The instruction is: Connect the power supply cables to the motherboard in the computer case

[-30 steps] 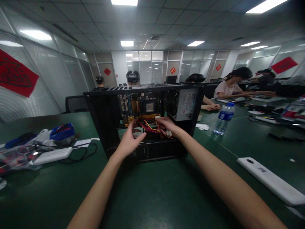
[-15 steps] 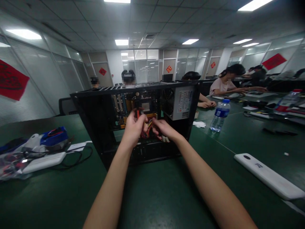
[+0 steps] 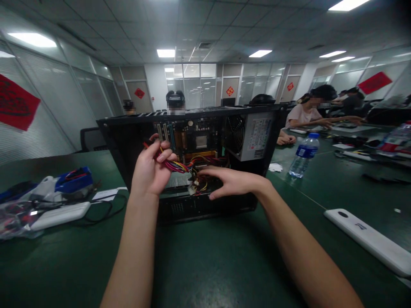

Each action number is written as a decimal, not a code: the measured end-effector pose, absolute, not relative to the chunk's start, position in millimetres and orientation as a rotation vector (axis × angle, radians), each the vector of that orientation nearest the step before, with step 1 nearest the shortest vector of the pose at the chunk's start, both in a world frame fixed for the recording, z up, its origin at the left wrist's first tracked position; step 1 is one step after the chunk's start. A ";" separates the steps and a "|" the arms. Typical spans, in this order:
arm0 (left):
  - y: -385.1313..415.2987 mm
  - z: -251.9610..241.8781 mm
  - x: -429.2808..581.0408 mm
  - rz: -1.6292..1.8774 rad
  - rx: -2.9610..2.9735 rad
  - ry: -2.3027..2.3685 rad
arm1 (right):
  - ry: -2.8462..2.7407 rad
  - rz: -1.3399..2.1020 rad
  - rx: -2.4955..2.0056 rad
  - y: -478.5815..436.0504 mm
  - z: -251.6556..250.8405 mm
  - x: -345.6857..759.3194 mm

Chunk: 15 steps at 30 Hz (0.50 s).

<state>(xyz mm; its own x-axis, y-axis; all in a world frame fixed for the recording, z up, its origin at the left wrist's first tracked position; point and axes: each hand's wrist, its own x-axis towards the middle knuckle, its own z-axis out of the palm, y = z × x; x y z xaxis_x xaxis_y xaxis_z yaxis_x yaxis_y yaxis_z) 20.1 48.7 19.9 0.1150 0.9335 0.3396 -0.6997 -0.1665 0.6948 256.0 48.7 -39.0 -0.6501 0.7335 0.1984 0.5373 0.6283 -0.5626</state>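
An open black computer case point(image 3: 119, 147) stands on the table before me, with a motherboard point(image 3: 209, 127) at its back and a grey power supply point(image 3: 259, 139) at its upper right. My left hand point(image 3: 154, 169), at the case's left side, has its fingers curled round a bundle of coloured power cables point(image 3: 179, 166). To the right, my right hand point(image 3: 236, 180) reaches in with fingers stretched out and thumb apart, beside the looser wires and a pale connector point(image 3: 192, 189). Its far fingertips are partly hidden, so I cannot tell whether they touch the wires.
Right of the case stands a water bottle point(image 3: 305, 155), with a long white device point(image 3: 369, 239) nearer me. A blue pouch point(image 3: 74, 179), plastic bags and a white power strip point(image 3: 61, 216) lie on the left. Other people sit across the green table point(image 3: 205, 261).
My left hand has moved left, drawing the cable bundle out sideways. My right hand has opened from its grip on the wires and now spreads above them.
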 end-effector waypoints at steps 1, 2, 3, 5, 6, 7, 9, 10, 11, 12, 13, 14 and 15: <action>50.5 20.1 18.2 1.503 0.901 0.344 | -2.488 0.573 -1.082 49.2 -41.3 255.7; 52.5 20.1 16.6 1.515 0.875 0.354 | -2.510 0.495 -1.148 50.1 -43.9 254.6; 54.4 20.3 15.3 1.521 0.847 0.363 | -2.513 0.418 -1.197 51.0 -46.2 252.7; 57.6 20.6 13.6 1.538 0.783 0.373 | -2.497 0.289 -1.218 52.1 -47.9 248.1; 58.8 20.6 13.1 1.550 0.760 0.377 | -2.484 0.252 -1.193 51.9 -46.8 246.3; 59.7 20.3 12.9 1.567 0.756 0.387 | -2.472 0.240 -1.150 51.1 -44.4 245.4; 60.2 18.1 13.3 1.627 0.847 0.432 | -2.438 0.263 -1.033 48.6 -37.0 246.8; 59.7 15.8 14.3 1.671 0.948 0.460 | -2.409 0.287 -0.975 47.4 -33.2 248.8; 58.5 12.9 16.0 1.708 1.083 0.492 | -2.369 0.316 -0.930 46.5 -30.0 251.4; 56.6 9.5 18.7 1.735 1.243 0.526 | -2.316 0.350 -0.897 46.2 -27.9 254.0; 54.0 5.7 22.3 1.740 1.421 0.567 | -2.248 0.393 -0.878 46.6 -27.1 256.1; 51.0 2.1 26.6 1.716 1.606 0.613 | -2.160 0.450 -0.873 47.5 -27.5 257.3; 47.8 -1.3 31.4 1.660 1.787 0.659 | -2.066 0.516 -0.872 48.9 -28.8 257.4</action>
